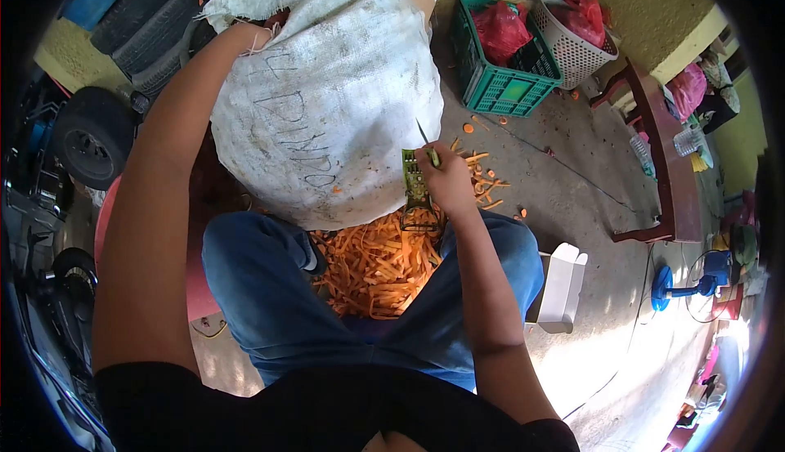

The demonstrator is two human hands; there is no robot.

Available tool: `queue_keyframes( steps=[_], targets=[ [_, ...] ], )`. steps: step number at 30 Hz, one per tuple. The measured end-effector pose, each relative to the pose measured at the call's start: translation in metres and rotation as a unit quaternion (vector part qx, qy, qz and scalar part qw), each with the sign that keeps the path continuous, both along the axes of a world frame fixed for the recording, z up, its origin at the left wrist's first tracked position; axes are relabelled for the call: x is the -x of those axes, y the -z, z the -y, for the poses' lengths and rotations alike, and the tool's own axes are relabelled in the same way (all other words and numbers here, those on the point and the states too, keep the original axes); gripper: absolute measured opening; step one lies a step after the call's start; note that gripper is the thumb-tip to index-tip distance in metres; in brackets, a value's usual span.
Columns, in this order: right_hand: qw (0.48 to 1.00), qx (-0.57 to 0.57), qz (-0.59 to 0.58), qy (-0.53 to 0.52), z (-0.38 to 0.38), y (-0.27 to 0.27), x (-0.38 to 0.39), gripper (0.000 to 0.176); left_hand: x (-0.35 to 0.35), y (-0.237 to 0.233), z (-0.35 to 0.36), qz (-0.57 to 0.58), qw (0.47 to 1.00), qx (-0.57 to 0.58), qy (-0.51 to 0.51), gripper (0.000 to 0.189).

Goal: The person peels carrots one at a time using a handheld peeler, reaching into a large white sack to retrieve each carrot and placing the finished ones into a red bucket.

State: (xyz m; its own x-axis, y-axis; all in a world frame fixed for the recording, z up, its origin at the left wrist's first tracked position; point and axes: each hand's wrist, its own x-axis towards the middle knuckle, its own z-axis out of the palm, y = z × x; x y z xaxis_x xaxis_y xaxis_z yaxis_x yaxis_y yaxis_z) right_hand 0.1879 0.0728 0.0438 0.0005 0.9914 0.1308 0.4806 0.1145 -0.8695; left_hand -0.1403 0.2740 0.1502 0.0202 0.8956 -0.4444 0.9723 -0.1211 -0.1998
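A big white woven sack (327, 109) with dark handwriting stands in front of my knees. My left hand (252, 37) is at the sack's gathered top on the left; its fingers are mostly hidden by the cloth. My right hand (447, 178) is closed around a green grater-like tool (413, 178) and a small knife (422, 132) whose blade points up, both beside the sack's lower right side. Between my legs lies a heap of orange shredded strips (380, 268), partly under the tool's lower end.
A green crate (511, 88) and a white basket (585, 64), both holding red plastic bags, stand at the upper right. Beyond are a reddish wooden frame (658, 166) and a blue fan (664, 288). An open white box (562, 288) lies right of my knee; tires (88, 145) are left.
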Motion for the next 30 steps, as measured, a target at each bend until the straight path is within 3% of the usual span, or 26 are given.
queue_keyframes(
  steps=[1, 3, 6, 7, 11, 13, 14, 17, 19, 20, 22, 24, 26, 27, 28, 30],
  targets=[
    [1.0, -0.01, -0.002, -0.004, -0.004, 0.009, 0.001, 0.02, -0.005, -0.001, 0.003, 0.047, 0.998, -0.023, -0.032, 0.045],
    [1.0, 0.0, 0.001, -0.018, -0.005, 0.009, 0.003, 0.02, 0.003, 0.01, -0.009, -0.031, 0.998, -0.038, 0.027, 0.05],
    [0.999, 0.017, 0.018, -0.026, -0.003, 0.001, 0.006, 0.02, 0.011, 0.03, -0.022, -0.026, 0.996, -0.026, 0.082, 0.049],
    [0.999, 0.026, 0.027, -0.023, -0.002, -0.001, 0.006, 0.02, 0.009, 0.031, -0.018, 0.047, 0.997, -0.038, 0.054, 0.049],
    [0.999, 0.003, 0.022, -0.028, -0.002, 0.004, 0.004, 0.02, 0.002, 0.024, -0.004, 0.083, 0.994, 0.012, 0.077, 0.047],
    [0.999, 0.008, 0.021, -0.024, -0.003, 0.001, 0.001, 0.02, 0.005, 0.017, 0.012, 0.227, 0.961, -0.085, 0.134, 0.035],
    [0.999, 0.007, 0.021, -0.024, -0.004, 0.001, 0.001, 0.02, 0.014, 0.023, 0.009, 0.227, 0.961, -0.086, 0.135, 0.035],
    [1.0, 0.005, 0.018, -0.017, -0.004, 0.001, 0.001, 0.021, 0.035, 0.041, -0.001, 0.355, 0.916, -0.173, 0.073, 0.032],
    [0.999, 0.016, 0.022, -0.023, -0.003, 0.0, 0.002, 0.02, 0.035, 0.037, 0.003, 0.226, 0.91, -0.331, 0.102, 0.03],
    [0.999, 0.016, 0.022, -0.023, -0.002, 0.0, 0.003, 0.02, 0.039, 0.029, 0.003, 0.226, 0.91, -0.331, 0.102, 0.03],
    [0.999, 0.016, 0.039, -0.007, -0.001, -0.001, 0.001, 0.02, 0.048, 0.0, -0.001, 0.432, 0.838, -0.333, -0.029, 0.027],
    [1.0, 0.011, 0.012, -0.008, -0.002, 0.002, -0.001, 0.021, 0.049, -0.047, 0.01, 0.58, 0.731, -0.352, -0.074, 0.024],
    [1.0, 0.0, -0.02, -0.015, -0.005, 0.002, 0.0, 0.021, 0.067, -0.087, 0.01, 0.666, 0.672, -0.325, 0.013, 0.03],
    [1.0, 0.005, -0.021, -0.007, -0.006, 0.001, 0.0, 0.021, 0.071, -0.097, 0.017, 0.662, 0.673, -0.329, 0.013, 0.03],
    [1.0, 0.01, -0.021, 0.003, -0.007, 0.001, 0.0, 0.021, 0.066, -0.106, 0.033, 0.816, 0.539, -0.208, 0.006, 0.027],
    [0.999, -0.013, -0.045, -0.007, -0.009, 0.004, 0.0, 0.021, 0.045, -0.11, 0.079, 0.9, 0.424, -0.099, -0.017, 0.031]
  ],
)
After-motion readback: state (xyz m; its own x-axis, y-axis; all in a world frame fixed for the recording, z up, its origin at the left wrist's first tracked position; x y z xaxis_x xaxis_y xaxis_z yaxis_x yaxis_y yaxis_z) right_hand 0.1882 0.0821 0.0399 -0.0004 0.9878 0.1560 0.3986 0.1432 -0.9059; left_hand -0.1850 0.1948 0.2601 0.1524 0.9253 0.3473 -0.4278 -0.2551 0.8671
